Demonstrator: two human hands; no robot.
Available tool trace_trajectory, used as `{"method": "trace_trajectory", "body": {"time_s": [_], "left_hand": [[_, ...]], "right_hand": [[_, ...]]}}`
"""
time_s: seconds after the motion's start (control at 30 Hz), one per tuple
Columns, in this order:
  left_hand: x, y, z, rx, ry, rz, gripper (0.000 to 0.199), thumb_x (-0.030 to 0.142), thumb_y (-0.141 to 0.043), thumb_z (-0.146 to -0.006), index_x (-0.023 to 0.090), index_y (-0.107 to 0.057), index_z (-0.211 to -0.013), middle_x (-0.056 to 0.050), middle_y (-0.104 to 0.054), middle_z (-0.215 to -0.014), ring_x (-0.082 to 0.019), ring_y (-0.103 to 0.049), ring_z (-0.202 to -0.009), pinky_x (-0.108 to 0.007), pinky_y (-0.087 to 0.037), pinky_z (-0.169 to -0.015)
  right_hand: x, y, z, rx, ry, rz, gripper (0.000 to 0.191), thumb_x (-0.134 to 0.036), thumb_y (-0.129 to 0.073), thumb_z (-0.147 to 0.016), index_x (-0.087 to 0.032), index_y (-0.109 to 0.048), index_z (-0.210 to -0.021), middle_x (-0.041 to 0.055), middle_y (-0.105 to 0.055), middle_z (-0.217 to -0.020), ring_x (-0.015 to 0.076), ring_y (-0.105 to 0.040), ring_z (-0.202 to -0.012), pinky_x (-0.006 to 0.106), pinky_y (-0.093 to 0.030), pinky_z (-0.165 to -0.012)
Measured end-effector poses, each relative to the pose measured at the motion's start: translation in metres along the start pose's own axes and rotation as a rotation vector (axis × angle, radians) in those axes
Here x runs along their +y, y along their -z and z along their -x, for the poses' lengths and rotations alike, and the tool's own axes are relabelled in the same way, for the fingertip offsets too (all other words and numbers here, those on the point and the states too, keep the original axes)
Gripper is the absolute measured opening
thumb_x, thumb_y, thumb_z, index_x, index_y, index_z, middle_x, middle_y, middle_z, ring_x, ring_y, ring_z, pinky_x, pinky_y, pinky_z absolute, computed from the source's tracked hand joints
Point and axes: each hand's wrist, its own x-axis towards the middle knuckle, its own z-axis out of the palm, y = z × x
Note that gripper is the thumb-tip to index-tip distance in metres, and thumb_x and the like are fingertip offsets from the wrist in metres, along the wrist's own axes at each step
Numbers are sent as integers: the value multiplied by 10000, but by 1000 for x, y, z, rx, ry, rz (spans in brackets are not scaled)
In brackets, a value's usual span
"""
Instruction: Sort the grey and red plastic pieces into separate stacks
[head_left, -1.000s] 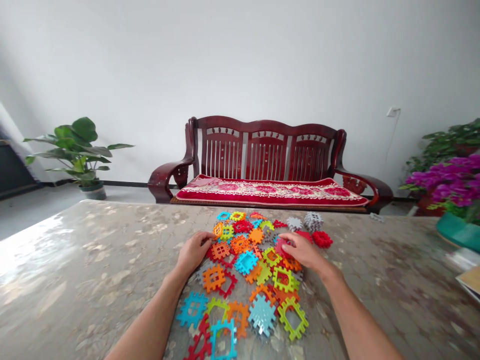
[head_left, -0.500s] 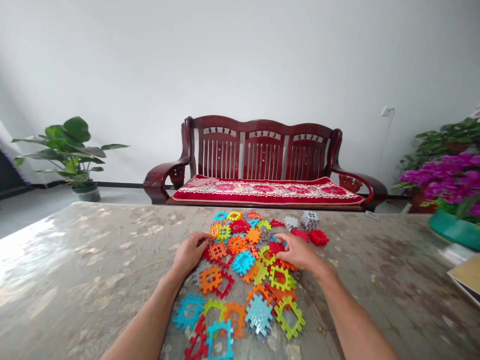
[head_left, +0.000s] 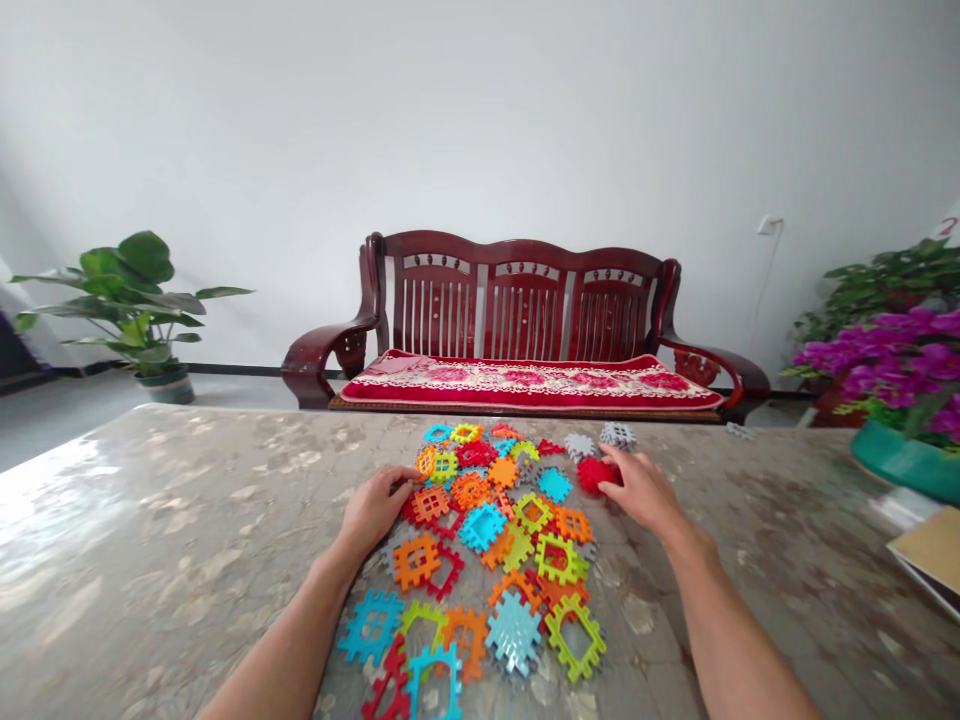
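My right hand (head_left: 643,487) reaches in from the right, thumb and fingers around the edge of a red notched building piece (head_left: 595,476). Its palm hides whatever lies behind. My left hand (head_left: 377,507) rests at the left edge of the spread pieces, fingers curled together. Its fingertips are beside an orange piece with a round window (head_left: 426,462); whether they pinch anything is hidden. Between the hands lie flat plastic pieces with toothed edges, among them a blue one (head_left: 555,485), an orange one with a window (head_left: 430,505) and a lime frame (head_left: 533,512).
More pieces, including a pale blue one (head_left: 514,632) and a lime frame (head_left: 575,637), lie nearer me. A grey block (head_left: 618,434) stands behind my right hand. A teal flowerpot (head_left: 900,460) and a book (head_left: 930,550) sit at the table's right; a wooden bench (head_left: 525,300) stands beyond.
My right hand has moved right with a red piece, from the middle of the spread to its right edge. A blue piece and an orange one now show there. My left hand stays put.
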Motion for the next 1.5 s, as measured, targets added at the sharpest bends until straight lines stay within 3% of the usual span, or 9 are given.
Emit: {"method": "trace_trajectory", "body": {"time_s": [0.33,0.43,0.67,0.8,0.93,1.1,1.5], "left_hand": [[-2,-2,-1,-5,-15,-4,294,286,-469,-834,240,-722,-976,-17,-742,-1042,-208,-674,-958,-291,-488,-842],[-2,-3,-1,0,-12,-14,301,282,-468,-832,238,-726,-981,-25,-736,-1053,-212,-671,-966,-295,-487,-852],[-3,-4,0,13,-5,40,285,353,-498,-847,257,-726,-990,-12,-733,-1058,-202,-664,-967,-276,-492,-847],[-1,-4,0,-18,-14,100,301,381,-509,-844,251,-720,-1015,-14,-738,-985,-201,-668,-918,-281,-503,-804],[3,-3,3,-37,-52,122,293,365,-574,-797,241,-714,-1023,-12,-721,-914,-187,-661,-848,-272,-505,-776],[11,0,7,-68,-109,143,334,386,-635,-772,235,-689,-1064,-32,-683,-1031,-188,-641,-888,-288,-496,-822],[7,3,9,-224,-305,101,613,475,-831,-571,270,-682,-1129,-68,-563,-1245,-284,-535,-1181,-377,-407,-1043]], "right_hand": [[2,-7,-2,60,60,7,444,-180,-576,-783,-214,-646,-1220,98,-682,-1166,278,-571,-1085,429,-425,-955],[-15,-9,-1,102,103,-73,403,-170,-555,-791,-214,-670,-1174,90,-686,-1165,268,-570,-1099,438,-423,-983],[-80,-31,14,98,230,-355,280,-203,-496,-870,-230,-696,-1065,64,-714,-1086,214,-625,-1048,386,-459,-975],[-98,-38,23,109,276,-414,264,-234,-477,-898,-239,-694,-1049,67,-716,-1040,218,-631,-1015,389,-476,-944],[-99,-37,27,22,266,-380,252,-252,-530,-867,-241,-694,-1058,63,-713,-1062,231,-617,-1026,402,-460,-955],[-99,-34,28,-119,254,-292,257,-298,-585,-836,-245,-703,-1059,54,-711,-1073,242,-611,-1023,399,-447,-942],[-96,-42,29,-82,258,-298,215,-277,-552,-868,-246,-711,-1010,48,-711,-1035,233,-606,-1003,377,-446,-924]]}}
